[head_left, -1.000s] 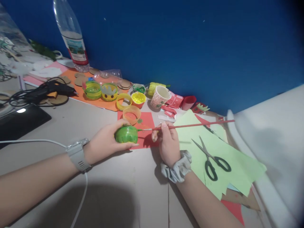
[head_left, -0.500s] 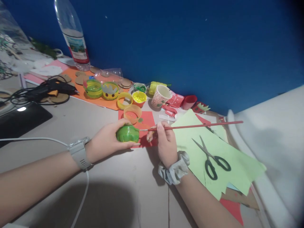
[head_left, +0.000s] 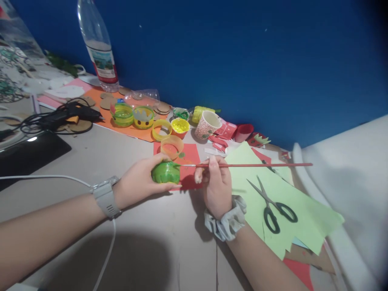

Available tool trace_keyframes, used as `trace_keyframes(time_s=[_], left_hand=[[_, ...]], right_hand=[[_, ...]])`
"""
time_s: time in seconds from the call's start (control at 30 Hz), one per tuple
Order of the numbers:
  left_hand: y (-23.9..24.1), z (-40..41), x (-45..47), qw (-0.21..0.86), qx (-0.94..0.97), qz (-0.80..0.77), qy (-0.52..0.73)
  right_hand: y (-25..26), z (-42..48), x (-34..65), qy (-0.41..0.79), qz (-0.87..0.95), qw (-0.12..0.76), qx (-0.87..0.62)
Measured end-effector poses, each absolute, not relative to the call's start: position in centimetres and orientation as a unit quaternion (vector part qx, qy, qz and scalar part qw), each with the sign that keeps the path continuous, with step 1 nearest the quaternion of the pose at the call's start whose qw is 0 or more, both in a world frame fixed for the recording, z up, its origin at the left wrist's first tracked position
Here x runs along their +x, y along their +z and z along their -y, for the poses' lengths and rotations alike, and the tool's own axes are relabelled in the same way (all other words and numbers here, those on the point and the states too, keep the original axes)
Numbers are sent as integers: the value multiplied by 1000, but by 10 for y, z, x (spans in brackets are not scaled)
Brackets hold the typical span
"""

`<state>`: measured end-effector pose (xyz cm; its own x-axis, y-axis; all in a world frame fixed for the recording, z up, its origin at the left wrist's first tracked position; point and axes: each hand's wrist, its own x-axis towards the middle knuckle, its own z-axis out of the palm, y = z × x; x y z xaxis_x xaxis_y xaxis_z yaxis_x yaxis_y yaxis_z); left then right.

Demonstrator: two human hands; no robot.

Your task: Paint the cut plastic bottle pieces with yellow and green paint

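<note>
A: What is the green-painted piece point(head_left: 165, 172) like to handle?

B: Small, rounded and probably light, hollow plastic by its look. The paint shines, so I judge it wet and slippery. Best held from the back and underside, away from the fresh coat.

A: Where is it now?

B: Low over the bench point(head_left: 127, 161), at the near edge of a red paper square point(head_left: 190, 155). The left hand point(head_left: 136, 184) cups it from the left, thumb under, fingers closed around the back.

A: And the other grip?

B: The right hand point(head_left: 216, 184) is closed on a thin red paintbrush point(head_left: 251, 165), pinched near the bristle end. The tip touches the piece's upper right side; the handle runs out to the right, nearly level.

A: What lies around?

B: Just behind, an orange plastic ring point(head_left: 172, 146). Further back a yellow paint pot point(head_left: 180, 126) and a paper cup point(head_left: 206, 124). To the right, scissors point(head_left: 271, 204) on light green paper point(head_left: 303, 218), well apart from both hands.
</note>
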<state>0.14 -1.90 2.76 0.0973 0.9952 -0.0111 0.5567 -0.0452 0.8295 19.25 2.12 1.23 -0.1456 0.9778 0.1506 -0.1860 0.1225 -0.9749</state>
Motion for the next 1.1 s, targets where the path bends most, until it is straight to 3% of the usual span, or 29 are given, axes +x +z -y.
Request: trace_keyframes(time_s=[0.57, 0.8, 0.93, 1.1], left_hand=[[25, 22, 3, 329, 664, -593, 316], [25, 22, 2, 334, 667, -587, 315], [26, 19, 1, 369, 642, -589, 325], [27, 17, 0, 374, 645, -582, 325]], right_hand=[[36, -9, 190, 419, 646, 484, -416], [35, -11, 189, 461, 642, 470, -392], [23, -33, 198, 555, 483, 552, -391], [10, -39, 199, 637, 437, 529, -351]])
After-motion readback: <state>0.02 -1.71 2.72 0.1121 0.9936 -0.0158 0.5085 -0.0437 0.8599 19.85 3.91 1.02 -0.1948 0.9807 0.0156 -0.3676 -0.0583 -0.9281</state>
